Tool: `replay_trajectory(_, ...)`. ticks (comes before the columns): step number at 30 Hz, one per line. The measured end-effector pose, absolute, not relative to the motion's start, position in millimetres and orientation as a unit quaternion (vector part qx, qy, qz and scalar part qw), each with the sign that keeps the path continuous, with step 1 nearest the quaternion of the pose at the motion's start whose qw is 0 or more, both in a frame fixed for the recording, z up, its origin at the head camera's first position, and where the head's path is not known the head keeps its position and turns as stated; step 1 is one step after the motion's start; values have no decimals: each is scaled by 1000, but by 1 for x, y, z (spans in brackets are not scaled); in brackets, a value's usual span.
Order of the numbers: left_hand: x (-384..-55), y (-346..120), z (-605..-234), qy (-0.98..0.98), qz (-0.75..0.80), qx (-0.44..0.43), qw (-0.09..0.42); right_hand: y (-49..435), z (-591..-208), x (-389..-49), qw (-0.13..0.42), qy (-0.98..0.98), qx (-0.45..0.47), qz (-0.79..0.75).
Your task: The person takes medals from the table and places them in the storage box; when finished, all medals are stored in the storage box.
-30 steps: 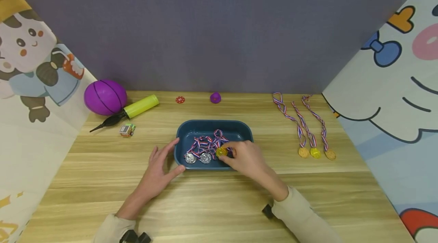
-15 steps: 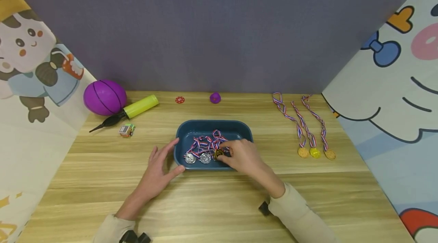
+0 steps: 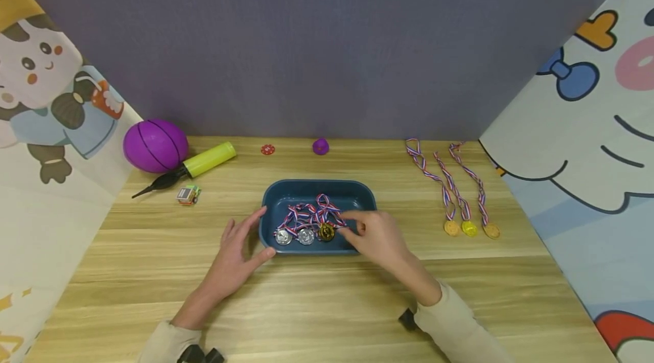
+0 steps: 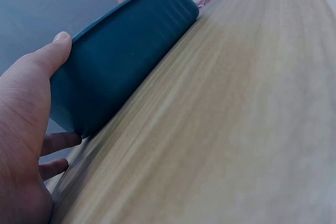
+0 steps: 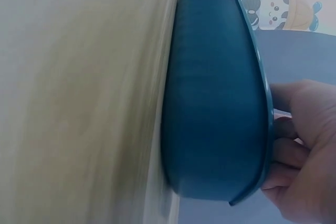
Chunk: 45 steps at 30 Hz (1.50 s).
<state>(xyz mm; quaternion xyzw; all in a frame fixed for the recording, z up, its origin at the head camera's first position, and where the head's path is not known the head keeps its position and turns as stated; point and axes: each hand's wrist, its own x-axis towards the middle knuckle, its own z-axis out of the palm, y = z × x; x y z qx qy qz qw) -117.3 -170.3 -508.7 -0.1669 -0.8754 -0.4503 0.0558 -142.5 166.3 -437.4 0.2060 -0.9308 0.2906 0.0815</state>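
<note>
A dark blue plastic bin (image 3: 352, 198) stands mid-table. Inside, two silver medals (image 3: 305, 236) and one gold medal (image 3: 327, 232) lie in a row along the near wall, their striped ribbons (image 3: 306, 212) bunched behind them. My left hand (image 3: 236, 258) rests spread against the bin's left end; in the left wrist view its thumb is on the outer wall (image 4: 126, 51) by the rim. Over the bin's right part is my right hand (image 3: 375, 238), thumb and index finger apart, just right of the gold medal, holding nothing. The right wrist view hides its fingertips behind the rim.
Three gold-coloured medals (image 3: 469, 229) with ribbons stretched out lie side by side at the right. Left: a purple ball (image 3: 155, 146), a yellow-green hand pump (image 3: 209, 160) and a toy vehicle (image 3: 189, 195). Near the grey partition are a red chip (image 3: 268, 149) and a small purple object (image 3: 321, 146).
My right hand has let go of the gold medal and drawn back to the right. The medal settled beside the silver ones, looking darker than before. The left hand stayed on the bin.
</note>
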Motion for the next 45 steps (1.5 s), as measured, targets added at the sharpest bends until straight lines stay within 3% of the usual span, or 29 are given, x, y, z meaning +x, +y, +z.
replay_trajectory(18,-118,-171,-511,-875,-449,-170,62,217,-452,-131,196,-896,182,355)
replay_trajectory(45,-117,-170,-510,-874,-449,-172,70,293,-473,-118,252,-891,73,370)
